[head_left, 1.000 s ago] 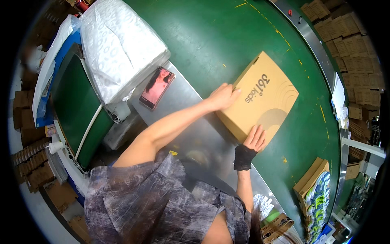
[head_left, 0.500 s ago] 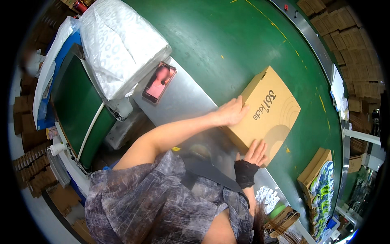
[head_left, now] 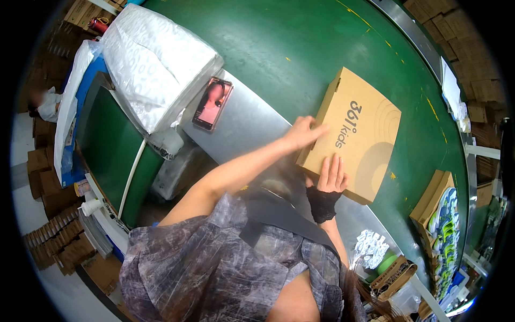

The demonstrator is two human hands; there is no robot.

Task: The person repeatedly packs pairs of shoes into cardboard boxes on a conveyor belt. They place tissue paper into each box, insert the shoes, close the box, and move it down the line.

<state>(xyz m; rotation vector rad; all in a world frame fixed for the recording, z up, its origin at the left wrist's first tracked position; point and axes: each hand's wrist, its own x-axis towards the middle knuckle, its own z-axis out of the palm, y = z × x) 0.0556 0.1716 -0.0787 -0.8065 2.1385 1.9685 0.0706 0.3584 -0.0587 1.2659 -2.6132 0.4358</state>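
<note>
A closed tan cardboard shoebox (head_left: 370, 126) with dark printing on its lid lies slanted, partly over the green belt and partly over the metal ledge. My right hand (head_left: 331, 176), in a black lace wrist cover, rests on the lid near its closest edge, fingers stretched flat and thumb by the side. At the box's left long edge is my left hand (head_left: 303, 133), fingers bent and apart, slightly blurred. Its fingertips reach over the lid's edge; whether they touch it I cannot tell. Nothing shows between them.
A phone (head_left: 213, 104) with a lit screen lies on the metal ledge (head_left: 249, 110), beside a large plastic-wrapped white pack (head_left: 155, 59). At right, an open carton (head_left: 433, 198) stands by colourful shoes (head_left: 446, 231). White paper slips (head_left: 370, 248) and green tape (head_left: 387, 263) sit near my right forearm.
The view has shifted slightly. My left hand has drawn its fingers in at the box's edge, and my right hand has slid further onto the lid.
</note>
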